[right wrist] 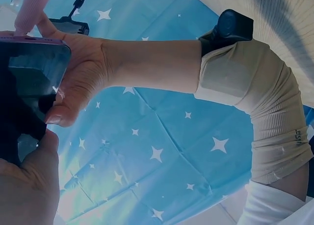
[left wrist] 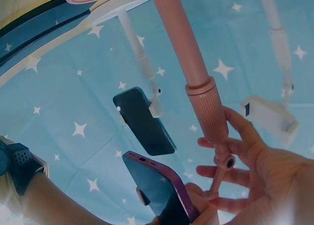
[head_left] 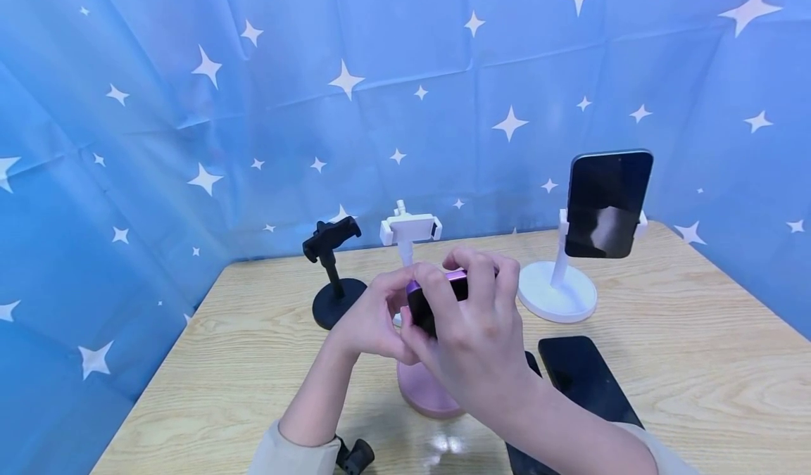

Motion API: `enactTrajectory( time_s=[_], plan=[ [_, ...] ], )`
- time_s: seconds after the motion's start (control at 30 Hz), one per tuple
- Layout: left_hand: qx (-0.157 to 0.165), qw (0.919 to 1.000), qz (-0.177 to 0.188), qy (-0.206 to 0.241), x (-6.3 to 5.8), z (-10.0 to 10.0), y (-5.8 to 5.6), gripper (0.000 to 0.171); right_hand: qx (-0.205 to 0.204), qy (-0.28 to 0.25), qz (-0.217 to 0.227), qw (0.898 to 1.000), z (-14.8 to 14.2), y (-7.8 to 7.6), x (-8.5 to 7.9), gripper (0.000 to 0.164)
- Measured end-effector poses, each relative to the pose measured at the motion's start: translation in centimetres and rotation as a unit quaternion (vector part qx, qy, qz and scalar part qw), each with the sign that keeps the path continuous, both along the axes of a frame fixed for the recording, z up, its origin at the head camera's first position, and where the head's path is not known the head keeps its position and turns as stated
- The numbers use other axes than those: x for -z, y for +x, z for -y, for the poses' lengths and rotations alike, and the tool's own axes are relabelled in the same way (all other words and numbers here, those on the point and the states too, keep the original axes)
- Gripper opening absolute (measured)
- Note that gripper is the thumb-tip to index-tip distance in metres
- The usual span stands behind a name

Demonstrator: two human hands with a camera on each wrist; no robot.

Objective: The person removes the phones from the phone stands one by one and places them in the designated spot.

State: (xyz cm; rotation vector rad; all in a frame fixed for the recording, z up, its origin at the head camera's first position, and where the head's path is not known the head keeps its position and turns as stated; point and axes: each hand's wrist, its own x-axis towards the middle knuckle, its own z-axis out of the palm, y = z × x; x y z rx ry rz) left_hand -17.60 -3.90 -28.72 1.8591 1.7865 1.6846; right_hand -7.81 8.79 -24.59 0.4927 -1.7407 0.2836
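Note:
A pink phone stand (head_left: 431,394) stands at the middle of the table, mostly behind both hands in the head view. My left hand (head_left: 374,320) holds the stand around its upper joint; in the left wrist view its fingers curl by the pink neck (left wrist: 198,72). A purple-edged phone (head_left: 421,309) is tilted at the stand's top, and my right hand (head_left: 481,327) grips it by its edges. The left thumb (right wrist: 61,117) lies at the phone's edge in the right wrist view. Whether the stand's clamp grips the phone is hidden.
Behind are a black phone stand (head_left: 332,299) and a white one (head_left: 412,229). Another white stand (head_left: 557,292) at right carries a dark phone (head_left: 608,204). Two dark phones lie by the right forearm, one (head_left: 589,376) plainly seen. A starred blue curtain (head_left: 405,130) hangs behind.

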Motion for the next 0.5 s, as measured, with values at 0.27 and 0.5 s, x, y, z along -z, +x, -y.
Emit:
enactTrajectory(
  time_s=[0.27,0.5],
  plan=[
    [0.007,1.0000,-0.001,0.001,-0.23,0.03,-0.19,0.063,-0.023,-0.004,-0.002,1.000,0.00,-0.17,0.10,0.035],
    [0.007,0.9999,-0.001,-0.009,-0.50,0.11,-0.35,0.061,-0.027,-0.012,-0.004,1.000,0.09,-0.34,0.25,0.029]
  ],
)
